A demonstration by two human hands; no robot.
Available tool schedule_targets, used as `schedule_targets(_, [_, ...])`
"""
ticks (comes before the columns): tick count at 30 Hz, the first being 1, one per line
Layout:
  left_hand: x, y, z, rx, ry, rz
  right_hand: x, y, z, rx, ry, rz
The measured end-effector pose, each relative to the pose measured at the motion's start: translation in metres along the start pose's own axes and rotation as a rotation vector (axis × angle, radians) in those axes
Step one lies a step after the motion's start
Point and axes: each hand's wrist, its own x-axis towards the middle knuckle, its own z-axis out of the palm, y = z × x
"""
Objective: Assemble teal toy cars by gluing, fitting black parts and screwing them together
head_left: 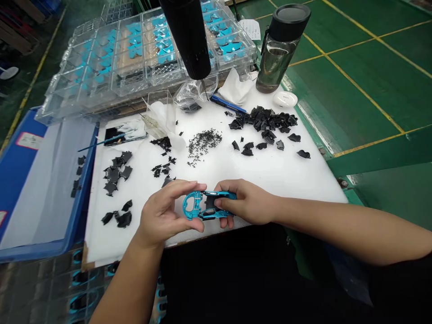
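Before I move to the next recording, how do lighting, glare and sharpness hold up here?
Head view: the white work surface is brightly lit; head view: glints streak the clear tray; head view: the blue piece in the right hand looks fairly sharp; head view: the lower-left pieces look dim and soft.

The bare left forearm [131,279] slants up from the lower edge to a bare left hand [158,216] curved like a C, thumb and forefinger apart. The bare right forearm [330,229] reaches in from the right; its bare right hand [251,202] is curled, thumb pointing leftward.
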Motion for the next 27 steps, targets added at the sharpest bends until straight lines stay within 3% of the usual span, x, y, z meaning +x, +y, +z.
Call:
schedule_targets(14, [0.0022, -0.0001, 0.0022, 0.05, -0.001, 0.035, -0.0018, 0.0002, 0.0044, -0.09, 0.113, 0.002])
schedule_targets(27, [0.0003, -0.0011, 0.0026, 0.062, 0.02, 0.022, 0.0009, 0.0027, 0.0012, -0.013, 0.075, 0.006])
